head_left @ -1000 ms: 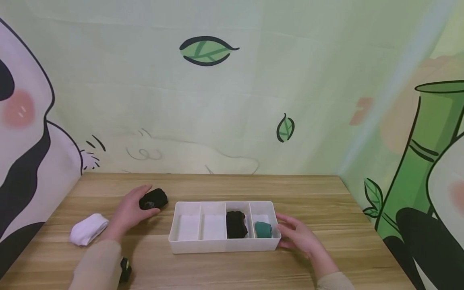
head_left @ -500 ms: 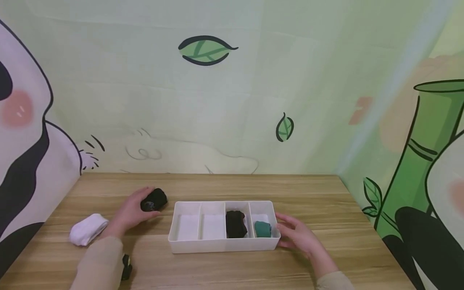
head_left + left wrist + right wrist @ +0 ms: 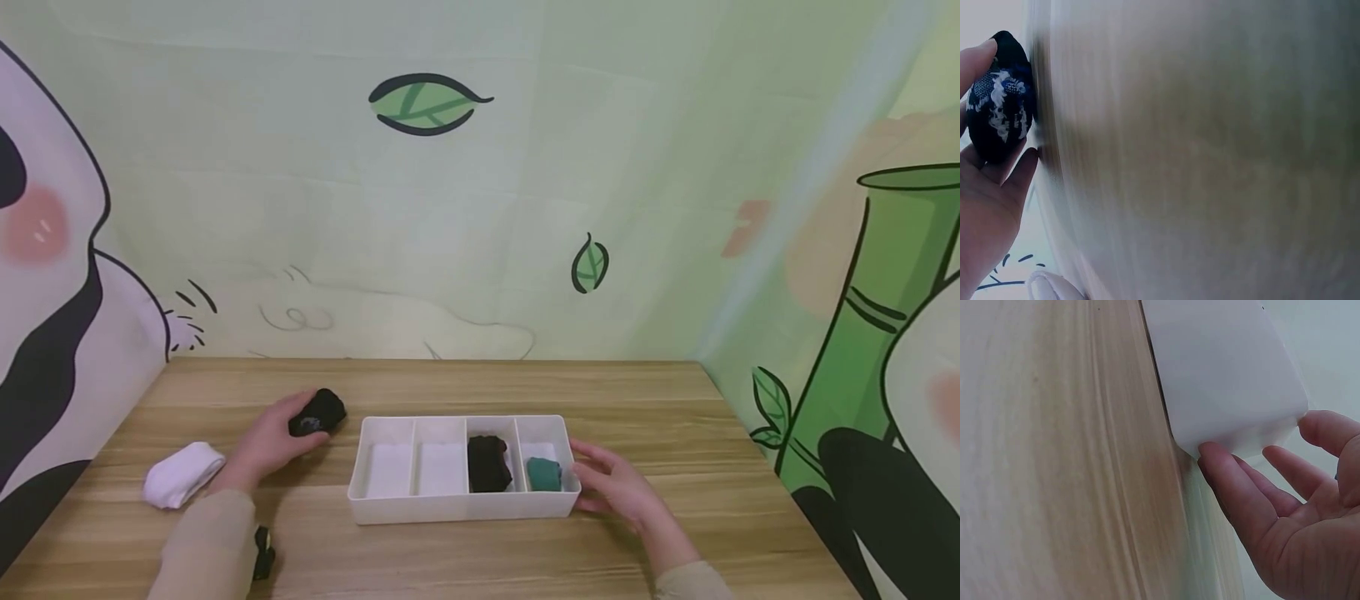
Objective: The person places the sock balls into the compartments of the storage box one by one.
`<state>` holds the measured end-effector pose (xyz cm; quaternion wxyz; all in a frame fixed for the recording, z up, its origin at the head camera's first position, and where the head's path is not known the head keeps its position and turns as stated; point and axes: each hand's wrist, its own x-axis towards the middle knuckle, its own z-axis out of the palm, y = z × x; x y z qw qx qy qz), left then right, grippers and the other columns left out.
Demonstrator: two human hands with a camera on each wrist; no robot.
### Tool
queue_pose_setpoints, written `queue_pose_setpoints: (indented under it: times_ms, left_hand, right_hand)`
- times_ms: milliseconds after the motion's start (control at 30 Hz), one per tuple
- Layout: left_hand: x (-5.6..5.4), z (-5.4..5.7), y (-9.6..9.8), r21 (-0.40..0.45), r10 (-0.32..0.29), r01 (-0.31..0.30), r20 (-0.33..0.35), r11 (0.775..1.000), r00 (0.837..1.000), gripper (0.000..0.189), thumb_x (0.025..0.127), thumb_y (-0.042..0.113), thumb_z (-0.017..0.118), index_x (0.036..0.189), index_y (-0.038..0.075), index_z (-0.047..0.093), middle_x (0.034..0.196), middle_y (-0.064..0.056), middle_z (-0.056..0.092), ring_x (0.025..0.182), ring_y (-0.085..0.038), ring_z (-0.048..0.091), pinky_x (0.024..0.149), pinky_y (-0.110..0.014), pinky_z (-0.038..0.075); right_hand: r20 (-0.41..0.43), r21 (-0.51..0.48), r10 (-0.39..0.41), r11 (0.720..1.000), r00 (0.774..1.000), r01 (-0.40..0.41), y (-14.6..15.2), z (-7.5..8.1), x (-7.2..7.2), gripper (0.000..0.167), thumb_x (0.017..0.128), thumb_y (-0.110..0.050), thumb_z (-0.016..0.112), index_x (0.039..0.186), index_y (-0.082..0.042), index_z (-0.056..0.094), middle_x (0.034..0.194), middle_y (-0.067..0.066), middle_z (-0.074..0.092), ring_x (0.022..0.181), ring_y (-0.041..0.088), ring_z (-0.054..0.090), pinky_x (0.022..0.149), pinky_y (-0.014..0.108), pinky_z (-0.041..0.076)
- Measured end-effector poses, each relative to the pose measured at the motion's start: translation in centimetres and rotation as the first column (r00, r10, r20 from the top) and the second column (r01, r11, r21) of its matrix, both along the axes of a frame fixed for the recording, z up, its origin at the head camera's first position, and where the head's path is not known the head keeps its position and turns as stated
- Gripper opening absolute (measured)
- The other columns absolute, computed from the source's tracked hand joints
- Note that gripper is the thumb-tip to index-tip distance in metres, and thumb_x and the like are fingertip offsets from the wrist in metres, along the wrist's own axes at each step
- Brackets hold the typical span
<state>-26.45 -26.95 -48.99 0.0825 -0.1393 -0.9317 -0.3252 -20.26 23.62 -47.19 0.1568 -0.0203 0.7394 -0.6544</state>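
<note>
My left hand grips a black rolled-up sock, thumb on one side and fingers on the other, at the left rear of the table. White and blue patterning shows on this sock in the left wrist view. The right hand rests its fairly straight fingertips against the right end of a white divided box. In the right wrist view its thumb touches the edge of the box's end wall. Inside the box, a dark rolled sock occupies the third compartment from the left, and a teal one the rightmost.
A white rolled sock lies left of the left forearm. Partly hidden by the left sleeve is a small black item with a yellowish mark. The wooden table ends at a printed cloth backdrop.
The left fingers shift slightly around the black sock, which stays in nearly the same place. The right hand and the box stay still.
</note>
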Motion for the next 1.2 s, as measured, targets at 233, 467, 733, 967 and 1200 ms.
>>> queue_pose_setpoints:
  times_ms: [233, 467, 733, 967, 1200]
  left_hand:
    - [0.16, 0.00, -0.22, 0.039, 0.014, -0.015, 0.032, 0.999, 0.999, 0.073, 0.085, 0.020, 0.078, 0.144, -0.007, 0.044, 0.136, -0.034, 0.050, 0.121, -0.050, 0.050, 0.097, -0.059, 0.041]
    - [0.12, -0.26, -0.47, 0.049, 0.057, -0.061, 0.074, 0.997, 0.996, 0.075, 0.083, 0.022, 0.081, 0.145, -0.003, 0.046, 0.137, -0.032, 0.051, 0.115, -0.045, 0.054, 0.092, -0.055, 0.044]
    - [0.51, -0.07, -0.13, 0.048, 0.112, -0.118, 0.100, 0.992, 0.989, 0.071, 0.083, 0.024, 0.080, 0.142, -0.001, 0.050, 0.131, -0.031, 0.056, 0.102, -0.039, 0.058, 0.082, -0.045, 0.046]
    - [0.73, 0.12, 0.16, 0.061, 0.150, -0.163, 0.175, 0.985, 0.973, 0.073, 0.086, 0.029, 0.077, 0.145, -0.002, 0.046, 0.137, -0.033, 0.050, 0.115, -0.045, 0.053, 0.091, -0.052, 0.044]
    - [0.89, 0.22, 0.30, 0.083, 0.170, -0.192, 0.225, 0.978, 0.959, 0.075, 0.086, 0.032, 0.075, 0.146, -0.002, 0.044, 0.139, -0.035, 0.047, 0.122, -0.049, 0.048, 0.098, -0.058, 0.042]
  right_hand:
    - [-0.018, -0.024, 0.013, 1.000, 1.000, -0.014, 0.14, -0.25, -0.05, 0.056, 0.101, -0.009, 0.055, 0.148, 0.010, 0.031, 0.136, 0.035, 0.047, 0.113, 0.033, 0.059, 0.084, 0.047, 0.056]
    - [-0.019, -0.022, 0.016, 1.000, 1.000, -0.016, 0.12, -0.19, -0.03, 0.056, 0.101, -0.009, 0.055, 0.148, 0.010, 0.031, 0.136, 0.035, 0.047, 0.113, 0.033, 0.059, 0.084, 0.047, 0.056]
    - [-0.014, -0.014, 0.014, 1.000, 1.000, -0.014, -0.05, -0.10, 0.10, 0.056, 0.102, -0.009, 0.055, 0.149, 0.009, 0.031, 0.138, 0.035, 0.046, 0.113, 0.033, 0.059, 0.084, 0.048, 0.056]
    - [-0.012, -0.029, 0.019, 0.999, 1.000, -0.019, 0.02, -0.13, 0.08, 0.058, 0.101, -0.009, 0.056, 0.149, 0.010, 0.030, 0.138, 0.035, 0.046, 0.112, 0.032, 0.060, 0.084, 0.048, 0.055]
    - [-0.025, -0.053, 0.027, 0.998, 0.999, -0.028, 0.02, -0.14, 0.10, 0.058, 0.101, -0.008, 0.055, 0.149, 0.011, 0.029, 0.135, 0.037, 0.048, 0.112, 0.034, 0.060, 0.085, 0.049, 0.055]
